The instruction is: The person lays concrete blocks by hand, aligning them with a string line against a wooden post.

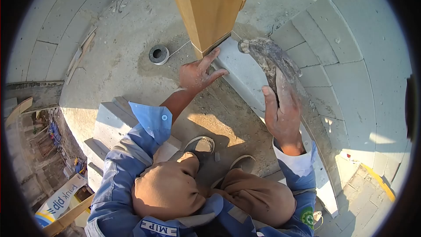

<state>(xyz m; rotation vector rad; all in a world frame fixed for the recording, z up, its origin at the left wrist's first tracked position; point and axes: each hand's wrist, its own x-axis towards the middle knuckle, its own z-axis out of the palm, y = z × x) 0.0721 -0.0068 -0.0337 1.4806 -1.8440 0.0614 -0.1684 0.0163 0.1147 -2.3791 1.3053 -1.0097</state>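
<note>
My right hand (pixel 285 110) is closed on a mortar-caked mallet (pixel 274 55), its head above the far end of a long pale block (pixel 241 61). The mallet's handle is mostly hidden by the head and my fingers. My left hand (pixel 199 72) holds nothing; its index finger and thumb are spread along the block's left edge, with the index fingertip close to the foot of a wooden post (pixel 210 9). The block lies on the floor, its far end against or very near the post. A taut string runs along the block's right side.
A spool of string (pixel 158 54) stands on the concrete floor, its line running to the post. Grey block walls curve around left and right (pixel 333 40). Loose blocks (pixel 107 121) lie by my left arm. Beyond the floor's left edge is a drop to a lower level.
</note>
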